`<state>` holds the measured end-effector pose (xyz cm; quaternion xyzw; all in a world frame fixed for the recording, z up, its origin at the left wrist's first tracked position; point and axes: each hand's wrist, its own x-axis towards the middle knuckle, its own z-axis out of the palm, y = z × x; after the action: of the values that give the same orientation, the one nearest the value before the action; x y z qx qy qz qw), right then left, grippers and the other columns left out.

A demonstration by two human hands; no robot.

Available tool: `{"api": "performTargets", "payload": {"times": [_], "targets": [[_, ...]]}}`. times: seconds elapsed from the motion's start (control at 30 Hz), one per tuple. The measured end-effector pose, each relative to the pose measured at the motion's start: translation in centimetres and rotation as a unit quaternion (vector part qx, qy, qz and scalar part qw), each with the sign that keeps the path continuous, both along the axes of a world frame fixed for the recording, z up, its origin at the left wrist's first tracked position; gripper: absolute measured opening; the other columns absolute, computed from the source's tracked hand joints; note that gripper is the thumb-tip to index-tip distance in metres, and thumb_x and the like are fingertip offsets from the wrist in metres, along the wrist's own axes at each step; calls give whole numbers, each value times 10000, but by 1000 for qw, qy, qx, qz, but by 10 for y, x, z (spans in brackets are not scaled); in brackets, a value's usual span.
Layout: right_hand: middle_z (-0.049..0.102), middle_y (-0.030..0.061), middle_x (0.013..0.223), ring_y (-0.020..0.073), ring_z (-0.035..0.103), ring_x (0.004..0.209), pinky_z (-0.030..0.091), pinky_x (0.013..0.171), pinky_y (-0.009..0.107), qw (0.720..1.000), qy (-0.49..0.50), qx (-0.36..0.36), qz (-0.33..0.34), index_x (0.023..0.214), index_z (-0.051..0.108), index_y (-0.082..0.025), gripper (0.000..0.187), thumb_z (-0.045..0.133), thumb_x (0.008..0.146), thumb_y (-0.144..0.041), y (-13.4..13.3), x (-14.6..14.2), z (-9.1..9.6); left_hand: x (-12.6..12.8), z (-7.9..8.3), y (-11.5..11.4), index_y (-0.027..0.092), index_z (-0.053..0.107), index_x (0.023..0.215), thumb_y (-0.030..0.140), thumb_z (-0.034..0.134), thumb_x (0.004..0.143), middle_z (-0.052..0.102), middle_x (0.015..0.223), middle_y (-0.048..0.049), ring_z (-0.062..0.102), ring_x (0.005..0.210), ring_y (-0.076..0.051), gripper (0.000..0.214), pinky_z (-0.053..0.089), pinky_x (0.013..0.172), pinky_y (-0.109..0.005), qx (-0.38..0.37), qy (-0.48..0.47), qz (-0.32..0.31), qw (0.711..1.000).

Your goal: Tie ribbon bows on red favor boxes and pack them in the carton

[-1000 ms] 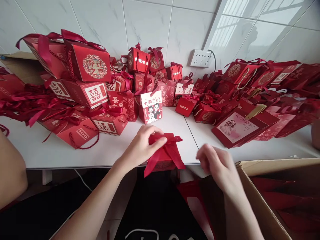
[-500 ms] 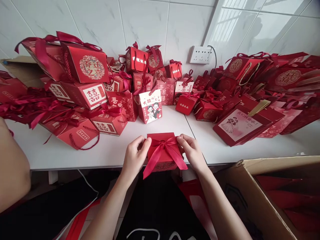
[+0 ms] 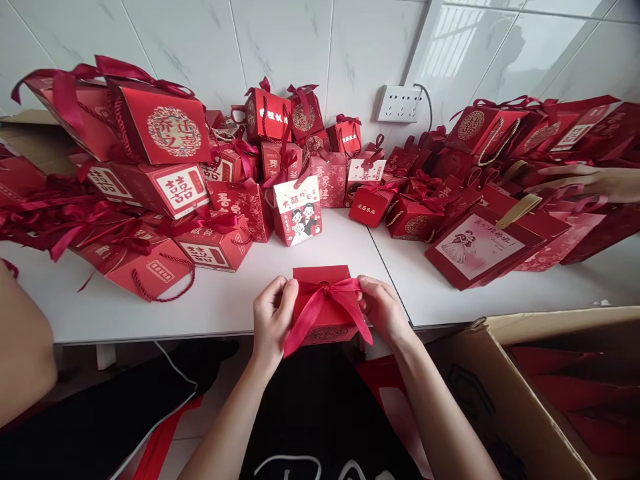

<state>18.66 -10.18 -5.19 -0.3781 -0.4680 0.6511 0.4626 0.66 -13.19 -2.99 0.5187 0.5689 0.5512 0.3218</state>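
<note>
At the table's front edge sits a small red gift box (image 3: 323, 317) with a dark round pattern on its front. A red satin ribbon bow (image 3: 345, 287) is tied on top, its two tails spread down over the front. My right hand (image 3: 384, 310) pinches the bow's right loop between thumb and fingers. On the other side, my left hand (image 3: 275, 313) is closed at the bow's left loop, thumb against the box's edge; its fingertips are partly hidden.
Red gift boxes (image 3: 183, 187) are stacked at left, with more behind and at right. A white-topped box (image 3: 299, 210) stands ahead. Another person's hand (image 3: 590, 181) reaches among the right-hand bags. An open cardboard carton (image 3: 540, 407) is at lower right; a power socket (image 3: 400, 103) is behind.
My right hand has drawn the bow's right loop slightly. The other person's hand at far right has moved lower, in among the bags. The view has shifted a little.
</note>
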Motion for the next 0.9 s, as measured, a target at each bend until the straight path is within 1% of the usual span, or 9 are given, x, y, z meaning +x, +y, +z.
{"api": "performTargets", "payload": {"times": [0.1, 0.17, 0.23, 0.27, 0.37, 0.47, 0.53, 0.73, 0.9], "targets": [[501, -9, 665, 123, 508, 503, 406, 400, 227, 999, -11, 39, -22, 722, 503, -201, 380, 462, 809, -569, 2, 12, -5, -7, 1, 0, 210, 241, 575, 425, 437, 853, 219, 548, 47, 237, 491, -95, 402, 242, 442, -233, -34, -24, -45, 998], [580, 63, 967, 202, 610, 869, 529, 636, 298, 991, -29, 131, -27, 993, 547, -222, 528, 507, 753, -691, 2, 20, -6, -12, 3, -1, 211, 305, 590, 439, 440, 845, 266, 533, 52, 261, 472, -91, 368, 242, 419, -224, -52, -39, -61, 996], [463, 125, 1309, 274, 448, 1241, 467, 927, 405, 973, -79, 216, 14, 1302, 400, -263, 868, 597, 625, -770, -1, 25, -3, -15, 6, -2, 207, 408, 650, 428, 486, 823, 350, 555, 49, 325, 475, -89, 291, 278, 413, -209, -54, -45, -53, 996], [363, 142, 1416, 294, 359, 1323, 403, 1006, 444, 962, -117, 243, 43, 1394, 286, -277, 1016, 645, 578, -764, -4, 26, -1, -16, 8, -2, 205, 453, 692, 416, 517, 809, 392, 575, 47, 356, 481, -88, 250, 299, 413, -202, -51, -41, -47, 997], [230, 165, 1499, 302, 366, 1331, 343, 1058, 493, 933, -225, 263, 97, 1477, 72, -286, 1117, 749, 637, -576, -10, 23, 7, -14, 14, -4, 207, 506, 752, 399, 564, 800, 466, 601, 44, 403, 469, -85, 206, 331, 410, -197, -41, -10, -33, 999], [284, 169, 1477, 283, 466, 1258, 365, 1052, 502, 924, -257, 269, 90, 1490, 35, -277, 1074, 756, 702, -386, -16, 17, 11, -9, 20, -10, 209, 517, 769, 365, 552, 829, 551, 673, 24, 517, 551, -103, 170, 427, 502, -209, 23, 38, -3, 999], [306, 165, 1474, 291, 433, 1288, 353, 1068, 498, 913, -268, 300, 59, 1494, 35, -270, 1095, 773, 687, -334, -19, 14, 10, -4, 23, -18, 212, 522, 783, 306, 546, 846, 583, 731, 11, 575, 656, -120, 116, 476, 610, -226, 100, 84, 24, 991], [338, 114, 1475, 298, 319, 1368, 339, 1090, 498, 846, -303, 432, -79, 1488, 107, -306, 982, 740, 737, -289, -35, 9, 13, 19, 35, -44, 224, 546, 851, 122, 623, 808, 613, 711, 16, 569, 643, -125, 135, 480, 673, -299, 340, 254, -1, 905], [323, 105, 1484, 311, 308, 1374, 351, 1091, 500, 853, -237, 446, -130, 1479, 138, -321, 963, 747, 734, -373, -47, 13, 16, 29, 48, -56, 221, 565, 879, 103, 661, 768, 621, 644, 33, 561, 548, -110, 188, 495, 656, -343, 424, 313, -38, 849]]}}
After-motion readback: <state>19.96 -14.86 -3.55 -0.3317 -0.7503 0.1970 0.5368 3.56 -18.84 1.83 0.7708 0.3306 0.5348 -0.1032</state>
